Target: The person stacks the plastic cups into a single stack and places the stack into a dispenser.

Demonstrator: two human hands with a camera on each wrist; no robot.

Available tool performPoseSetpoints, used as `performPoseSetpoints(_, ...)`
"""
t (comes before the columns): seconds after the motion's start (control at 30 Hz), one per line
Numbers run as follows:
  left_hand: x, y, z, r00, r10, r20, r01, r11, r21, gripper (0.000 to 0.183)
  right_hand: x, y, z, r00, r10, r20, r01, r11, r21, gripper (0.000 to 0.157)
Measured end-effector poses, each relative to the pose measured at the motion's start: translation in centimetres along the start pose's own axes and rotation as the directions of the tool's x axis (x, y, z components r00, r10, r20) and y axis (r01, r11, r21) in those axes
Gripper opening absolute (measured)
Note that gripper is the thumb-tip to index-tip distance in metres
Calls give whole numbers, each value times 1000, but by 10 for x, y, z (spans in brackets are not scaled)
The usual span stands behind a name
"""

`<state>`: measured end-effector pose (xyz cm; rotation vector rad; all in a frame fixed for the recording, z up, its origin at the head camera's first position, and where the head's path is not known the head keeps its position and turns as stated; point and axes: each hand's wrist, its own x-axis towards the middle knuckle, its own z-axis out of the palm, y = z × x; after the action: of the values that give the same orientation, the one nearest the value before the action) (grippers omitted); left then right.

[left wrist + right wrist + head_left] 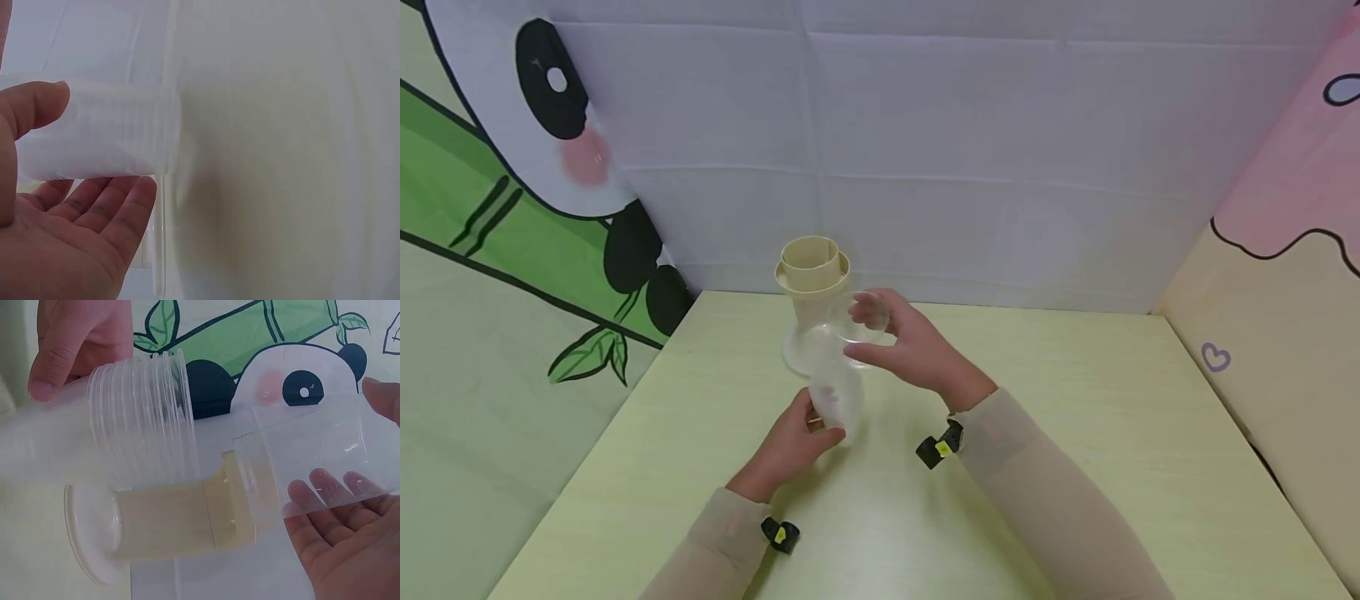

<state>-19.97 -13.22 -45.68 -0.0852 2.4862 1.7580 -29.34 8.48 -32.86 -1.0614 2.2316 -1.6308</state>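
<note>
My left hand (797,442) grips a nested stack of clear plastic cups (837,393), thumb on one side and fingers on the other. In the right wrist view the stack (140,419) shows several rims close together. My right hand (917,343) holds one clear plastic cup (312,459) between thumb and curled fingers, apart from the stack and above it. Behind both hands stands a cream-coloured tube-shaped holder (814,287) with a wide round base (94,544). The held cups partly cover this holder in the head view.
A pale wooden-looking table (1075,433) carries the holder near its back edge. Behind it rises a white cloth backdrop (962,150), with a printed panda and bamboo at left and a pink-and-cream panel (1285,208) at right. Each sleeve bears a black strap (942,446).
</note>
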Motion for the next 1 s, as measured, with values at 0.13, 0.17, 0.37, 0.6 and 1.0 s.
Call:
performPoseSetpoints(0.13,0,1,0,1000,-17,-2,17,1000,14,69,4,-1,4,999,-22,26,21,999,50,61)
performPoseSetpoints(0.17,0,1,0,1000,-17,-2,18,1000,17,69,4,-1,6,999,-28,34,26,998,66,60)
performPoseSetpoints(0.37,0,0,0,1000,9,8,-9,1000,19,69,5,-4,13,996,-38,85,24,988,153,60)
performPoseSetpoints(0.6,0,-1,0,1000,1,4,-2,1000,12,69,4,-3,19,993,-29,113,12,989,149,61)
performPoseSetpoints(1.0,0,0,0,1000,7,15,-7,1000,8,70,1,6,26,992,-24,120,7,990,141,59)
